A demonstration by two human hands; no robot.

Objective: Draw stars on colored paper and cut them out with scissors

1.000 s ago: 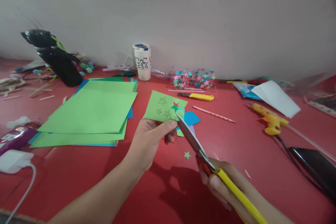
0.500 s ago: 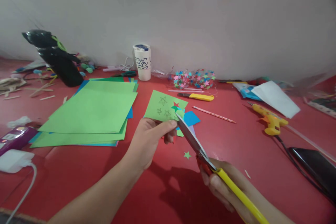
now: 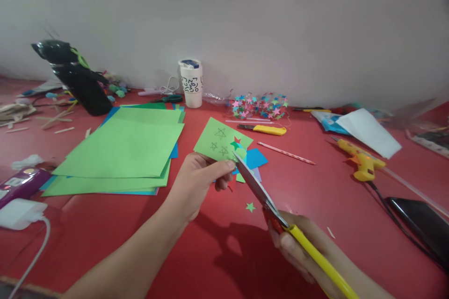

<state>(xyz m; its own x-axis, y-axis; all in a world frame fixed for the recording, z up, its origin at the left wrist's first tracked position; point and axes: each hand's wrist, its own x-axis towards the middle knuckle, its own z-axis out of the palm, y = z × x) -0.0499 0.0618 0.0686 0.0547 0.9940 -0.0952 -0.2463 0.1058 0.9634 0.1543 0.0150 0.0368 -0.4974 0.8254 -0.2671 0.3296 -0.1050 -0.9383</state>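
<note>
My left hand (image 3: 201,180) pinches the lower edge of a green paper piece (image 3: 206,136) with several stars drawn on it in dark outline. My right hand (image 3: 294,243) is wrapped round the handles of scissors (image 3: 257,189), one yellow and one red. Their tips meet the paper at its lower right, close to my left thumb. Beyond the paper's right edge lie a red and green paper star and blue paper scraps (image 3: 257,158), partly hidden. A small cut green star (image 3: 250,207) rests on the red table just left of the blades.
Green sheets (image 3: 122,145) are stacked on the left, near a black bottle (image 3: 80,79). Behind stand a white cup (image 3: 191,84) and star garlands (image 3: 257,105). A yellow cutter (image 3: 268,129), a pencil (image 3: 286,153), a glue gun (image 3: 361,159) and a black phone-like slab (image 3: 421,219) lie rightward.
The green paper has tilted and shifted slightly in my left hand. The scissor tips have moved a little left against it. My right hand stays nearly in place.
</note>
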